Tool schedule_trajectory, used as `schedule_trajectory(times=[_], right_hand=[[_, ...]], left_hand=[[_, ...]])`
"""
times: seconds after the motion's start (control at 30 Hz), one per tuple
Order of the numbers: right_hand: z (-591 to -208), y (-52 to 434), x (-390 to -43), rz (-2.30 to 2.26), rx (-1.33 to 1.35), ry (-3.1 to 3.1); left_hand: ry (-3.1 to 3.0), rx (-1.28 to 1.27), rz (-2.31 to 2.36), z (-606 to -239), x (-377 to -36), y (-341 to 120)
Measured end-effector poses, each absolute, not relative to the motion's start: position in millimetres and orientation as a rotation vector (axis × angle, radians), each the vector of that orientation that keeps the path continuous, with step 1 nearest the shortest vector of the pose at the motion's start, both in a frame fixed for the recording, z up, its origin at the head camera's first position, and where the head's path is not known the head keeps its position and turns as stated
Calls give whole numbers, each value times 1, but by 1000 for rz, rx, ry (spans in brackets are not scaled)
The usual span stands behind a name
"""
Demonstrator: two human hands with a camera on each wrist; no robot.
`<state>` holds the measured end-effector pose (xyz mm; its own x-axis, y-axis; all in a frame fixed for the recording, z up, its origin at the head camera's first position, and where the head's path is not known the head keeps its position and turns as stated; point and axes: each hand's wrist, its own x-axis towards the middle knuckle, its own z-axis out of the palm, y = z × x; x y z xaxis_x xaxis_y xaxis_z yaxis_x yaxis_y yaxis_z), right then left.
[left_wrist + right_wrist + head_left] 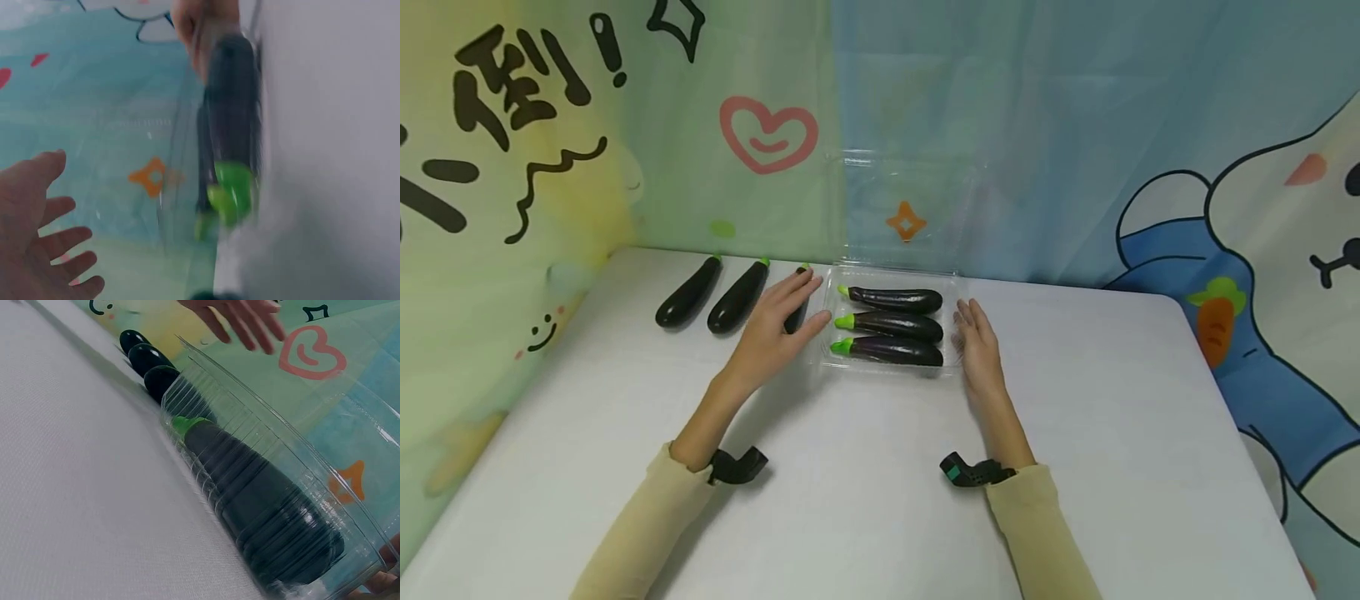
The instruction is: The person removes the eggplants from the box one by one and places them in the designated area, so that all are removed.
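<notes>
I see both arms reach forward in long tan sleeves. My left hand (778, 329) is flat, fingers straight and spread a little, pointing up and to the right. My right hand (979, 348) is flat too, fingers straight and close together. Each wrist wears a small black camera.

A white table (865, 500) carries two loose eggplants (688, 292) (738, 296) side by side near its far left corner. Behind its far edge hangs a cartoon backdrop (1075, 125) with a pink heart (767, 133), an orange star (906, 223) and a carrot (1216, 321).
</notes>
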<state>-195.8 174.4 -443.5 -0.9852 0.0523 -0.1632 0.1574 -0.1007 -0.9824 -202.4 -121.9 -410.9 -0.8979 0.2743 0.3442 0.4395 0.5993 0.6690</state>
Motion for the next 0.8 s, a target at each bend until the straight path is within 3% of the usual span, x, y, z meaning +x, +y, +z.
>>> schedule_trajectory(times=[0.47, 0.8], right_hand=[[-441, 173, -194, -2249, 251, 2072], [-442, 175, -194, -2237, 268, 2071]], left_hand=[[-2686, -939, -1232, -407, -214, -57], [-2808, -1370, -953, -412, -265, -22]])
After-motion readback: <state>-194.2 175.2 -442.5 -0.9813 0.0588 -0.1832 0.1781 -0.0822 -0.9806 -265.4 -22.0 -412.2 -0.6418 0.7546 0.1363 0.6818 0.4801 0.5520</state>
